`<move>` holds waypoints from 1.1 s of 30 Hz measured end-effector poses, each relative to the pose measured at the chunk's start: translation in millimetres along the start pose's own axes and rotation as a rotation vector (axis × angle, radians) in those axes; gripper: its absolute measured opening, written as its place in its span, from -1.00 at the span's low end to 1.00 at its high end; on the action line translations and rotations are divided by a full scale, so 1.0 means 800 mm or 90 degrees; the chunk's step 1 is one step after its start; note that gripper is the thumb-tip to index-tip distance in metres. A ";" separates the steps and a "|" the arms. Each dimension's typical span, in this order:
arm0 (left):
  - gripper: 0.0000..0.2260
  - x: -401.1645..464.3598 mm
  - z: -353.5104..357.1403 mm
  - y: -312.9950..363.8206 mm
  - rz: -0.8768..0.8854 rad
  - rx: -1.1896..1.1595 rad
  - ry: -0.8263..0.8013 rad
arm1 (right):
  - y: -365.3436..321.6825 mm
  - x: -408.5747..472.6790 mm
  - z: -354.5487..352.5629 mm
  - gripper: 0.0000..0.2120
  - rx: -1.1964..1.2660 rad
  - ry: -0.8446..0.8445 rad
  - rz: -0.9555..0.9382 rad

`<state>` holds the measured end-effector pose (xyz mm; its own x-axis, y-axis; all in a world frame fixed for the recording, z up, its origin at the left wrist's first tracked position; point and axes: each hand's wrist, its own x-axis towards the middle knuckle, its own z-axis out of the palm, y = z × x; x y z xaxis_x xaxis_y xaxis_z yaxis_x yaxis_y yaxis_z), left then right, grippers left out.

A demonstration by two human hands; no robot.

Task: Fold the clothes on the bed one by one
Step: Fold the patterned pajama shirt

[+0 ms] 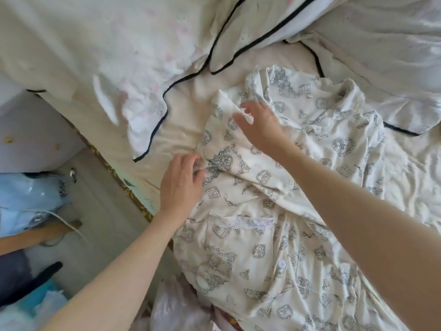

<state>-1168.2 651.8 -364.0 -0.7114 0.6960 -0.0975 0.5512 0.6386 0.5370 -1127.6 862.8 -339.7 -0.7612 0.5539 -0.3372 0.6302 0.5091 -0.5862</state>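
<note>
**Now folding the printed pyjama shirt**

Spread across the bed [181,130], the printed pyjama shirt [298,192] lies front up, its left side bunched. Both hands work that edge: the right hand [260,126] pinches a raised fold, the left hand [182,185] curls its fingers into the cloth lower down. Next, I judge, that side needs drawing inward and flattening.

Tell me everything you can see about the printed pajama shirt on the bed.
The printed pajama shirt is cream, thin soft cloth with grey-blue line drawings. It has a collar, white buttons and a lace-edged pocket. It lies front up and rumpled on the bed sheet, one sleeve drawn across the chest. The left hand pinches its edge; the right hand holds the sleeve end.
</note>
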 end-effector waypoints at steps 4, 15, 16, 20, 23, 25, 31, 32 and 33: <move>-0.93 0.007 -0.004 -0.031 0.080 -0.029 0.041 | -0.037 0.066 0.019 -0.55 -0.033 -0.021 0.028; -0.92 0.001 -0.016 -0.065 0.080 -0.106 -0.048 | -0.041 0.142 0.018 -0.74 0.313 0.025 0.326; -0.92 0.002 -0.015 -0.065 0.030 -0.139 -0.048 | -0.037 0.141 0.019 -0.76 0.337 0.028 0.332; -0.89 0.015 -0.018 -0.056 -0.163 -0.292 -0.080 | -0.025 0.114 0.021 -0.89 0.350 0.071 0.296; -0.78 0.018 -0.022 -0.043 -0.231 -0.350 -0.086 | -0.008 0.064 0.013 -0.88 0.232 0.117 0.203; -0.77 0.011 -0.024 -0.034 -0.232 -0.314 -0.037 | 0.011 0.012 0.008 -0.77 0.133 0.143 0.136; -0.94 -0.026 -0.020 0.020 -0.324 -0.355 -0.006 | 0.095 -0.152 0.005 -0.75 -0.018 0.199 0.163; -0.95 -0.032 -0.013 0.034 -0.366 -0.390 -0.051 | 0.110 -0.177 0.006 -0.75 -0.014 0.203 0.206; -0.94 -0.039 -0.005 0.050 -0.412 -0.440 -0.102 | 0.124 -0.201 0.005 -0.74 -0.007 0.205 0.253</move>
<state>-1125.7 654.5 -336.4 -0.6911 0.3458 -0.6347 -0.3432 0.6159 0.7092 -943.4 821.6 -346.7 -0.3780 0.8799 -0.2879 0.8645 0.2241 -0.4500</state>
